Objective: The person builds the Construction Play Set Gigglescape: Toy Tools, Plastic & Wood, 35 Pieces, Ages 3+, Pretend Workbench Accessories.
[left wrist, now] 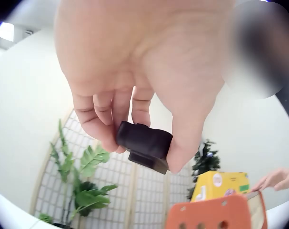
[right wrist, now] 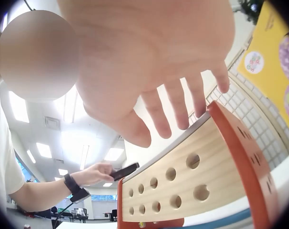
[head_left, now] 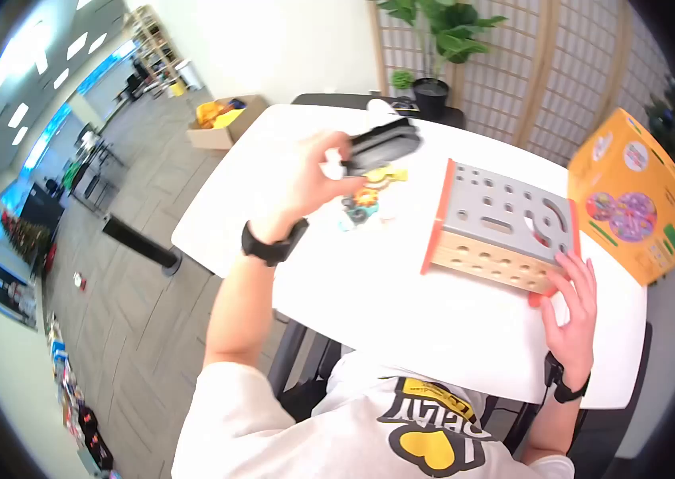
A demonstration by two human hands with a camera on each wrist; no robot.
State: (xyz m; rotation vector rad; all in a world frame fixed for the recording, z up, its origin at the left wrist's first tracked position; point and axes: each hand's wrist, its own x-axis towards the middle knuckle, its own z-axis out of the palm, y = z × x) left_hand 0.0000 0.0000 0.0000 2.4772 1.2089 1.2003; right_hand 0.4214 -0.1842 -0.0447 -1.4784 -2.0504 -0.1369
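left grip: partly closed, thumb and fingers of the left hand [head_left: 298, 180] opposed across a black case-like object [head_left: 385, 148]; object's width set the opening. Exact identity unclear, blurred in the head view.
why that hold: looked like an edge pinch, which probably left most of the object exposed and the palm off it.
object location: in the air over the far-middle of the white table [head_left: 234, 191], left of the perforated box [head_left: 517, 241].
left arm pose: reached out from the near left, wrist raised off the table, thumb on the near side.
right grip: nothing visible in it; right hand [head_left: 573, 315] open, fingers spread and slightly bent at the box's near right corner. Contact: couldn't tell.
why there: possibly to steady that corner, my read only.
right arm pose: forearm came in from the near right, wrist low by the table's near side.
perforated box: gray top up, wooden side facing near, orange-red panels at the ends; the broad base probably gave it stability.
small parts: yellow, orange and teal pieces [head_left: 367, 198] grouped left of the box, probably within easy left-hand reach.
printed carton: yellow-orange carton [head_left: 607, 172] upright at far right, beyond the box.
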